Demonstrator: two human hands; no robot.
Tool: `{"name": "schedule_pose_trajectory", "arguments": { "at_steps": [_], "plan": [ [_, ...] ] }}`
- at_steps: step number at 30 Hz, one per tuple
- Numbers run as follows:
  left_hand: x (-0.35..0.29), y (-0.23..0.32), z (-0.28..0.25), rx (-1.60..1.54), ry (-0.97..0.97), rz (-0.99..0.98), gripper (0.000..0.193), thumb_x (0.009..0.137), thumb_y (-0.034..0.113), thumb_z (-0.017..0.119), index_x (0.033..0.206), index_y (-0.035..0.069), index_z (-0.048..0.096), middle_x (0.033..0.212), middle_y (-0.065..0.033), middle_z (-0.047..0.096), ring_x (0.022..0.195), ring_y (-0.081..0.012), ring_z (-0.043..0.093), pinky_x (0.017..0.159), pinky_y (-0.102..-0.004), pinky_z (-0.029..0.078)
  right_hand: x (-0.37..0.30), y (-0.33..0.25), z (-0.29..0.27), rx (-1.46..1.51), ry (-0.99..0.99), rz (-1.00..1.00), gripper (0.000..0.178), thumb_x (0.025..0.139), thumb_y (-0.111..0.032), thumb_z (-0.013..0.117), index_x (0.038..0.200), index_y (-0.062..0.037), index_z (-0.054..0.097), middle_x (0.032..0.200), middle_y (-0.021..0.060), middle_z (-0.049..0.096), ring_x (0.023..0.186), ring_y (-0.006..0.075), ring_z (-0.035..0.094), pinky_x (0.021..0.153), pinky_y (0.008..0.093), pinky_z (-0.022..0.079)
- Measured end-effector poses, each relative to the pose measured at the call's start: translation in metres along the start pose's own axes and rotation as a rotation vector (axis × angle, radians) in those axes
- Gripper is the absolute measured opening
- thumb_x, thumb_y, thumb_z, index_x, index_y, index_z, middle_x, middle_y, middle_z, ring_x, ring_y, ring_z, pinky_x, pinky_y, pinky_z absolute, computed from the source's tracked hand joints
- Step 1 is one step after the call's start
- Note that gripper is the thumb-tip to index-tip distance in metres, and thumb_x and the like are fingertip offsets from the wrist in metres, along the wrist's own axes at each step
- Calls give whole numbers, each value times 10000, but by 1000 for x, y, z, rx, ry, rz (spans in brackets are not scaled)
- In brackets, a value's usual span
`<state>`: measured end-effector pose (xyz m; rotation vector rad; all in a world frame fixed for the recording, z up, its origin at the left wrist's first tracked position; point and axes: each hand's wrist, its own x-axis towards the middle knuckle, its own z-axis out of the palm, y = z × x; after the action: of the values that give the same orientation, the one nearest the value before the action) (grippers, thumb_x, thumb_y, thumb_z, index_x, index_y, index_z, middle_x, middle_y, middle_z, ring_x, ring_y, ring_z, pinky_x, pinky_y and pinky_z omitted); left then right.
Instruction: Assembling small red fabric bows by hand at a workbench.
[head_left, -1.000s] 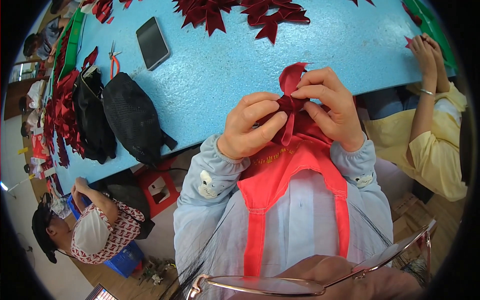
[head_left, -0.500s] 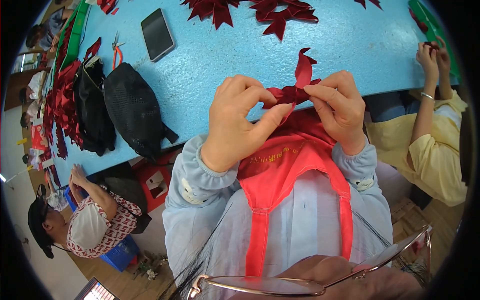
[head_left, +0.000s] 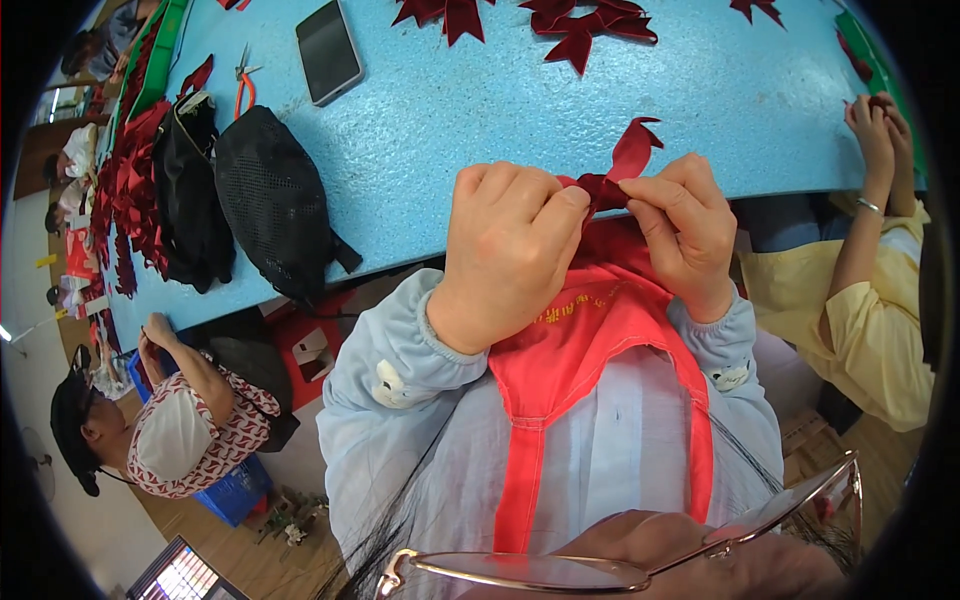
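Between my two hands, above the table's near edge, is a dark red velvet ribbon bow (head_left: 604, 190), partly hidden by my fingers. One pointed tail of it stands up and away from me. My left hand (head_left: 520, 240) is closed on the bow's left side, thumb and fingers pressed together, back of the hand toward me. My right hand (head_left: 685, 232) pinches the right side between thumb and forefinger. Finished-looking red bows (head_left: 590, 28) lie farther off on the blue table (head_left: 440, 120). A red apron (head_left: 590, 340) hangs below my hands.
Left on the table are a black mesh pouch (head_left: 270, 195), a black bag (head_left: 190, 200), orange-handled pliers (head_left: 245, 85), a phone (head_left: 330, 52) and heaped red ribbons (head_left: 130, 190). Green trays (head_left: 158, 60) stand by the ribbons. Co-workers sit at left and right, one in yellow (head_left: 850, 290).
My left hand has gone from spread thumb and fingers to a closed grip on the bow. My right hand keeps its pinch. The view has shifted slightly.
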<state>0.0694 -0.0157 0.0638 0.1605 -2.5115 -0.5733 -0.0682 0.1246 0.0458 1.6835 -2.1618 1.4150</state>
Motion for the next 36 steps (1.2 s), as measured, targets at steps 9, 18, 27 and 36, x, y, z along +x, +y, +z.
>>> {"name": "schedule_pose_trajectory", "arguments": {
  "at_steps": [9,18,27,36],
  "plan": [
    [2,-8,12,-230,25,146,282,656,-48,673,915,11,579,826,-105,574,750,-273,555,663,-363,440,-3,2,-6,69,-38,-48,176,740,61,620,894,-22,641,751,51,522,675,184,481,601,272,394],
    [0,2,12,-296,-42,70,245,672,-22,635,908,17,581,732,-79,516,685,-254,518,621,-351,424,-4,4,-6,145,-65,-69,153,743,33,640,886,-21,637,762,52,530,685,184,487,613,277,393],
    [5,-9,2,-617,-381,-313,227,747,-22,595,973,-14,585,818,-100,618,651,-178,558,555,-328,459,-4,18,-5,168,-139,-65,188,787,-79,648,965,-22,626,876,65,578,775,190,537,674,286,422],
    [-9,-50,49,-2143,-288,-723,187,864,70,524,1024,-15,569,849,-106,617,768,-186,610,716,-301,502,-6,27,12,1042,-95,558,348,896,-133,493,1228,-29,489,1125,58,559,1020,168,538,800,299,468]
  ]
}}
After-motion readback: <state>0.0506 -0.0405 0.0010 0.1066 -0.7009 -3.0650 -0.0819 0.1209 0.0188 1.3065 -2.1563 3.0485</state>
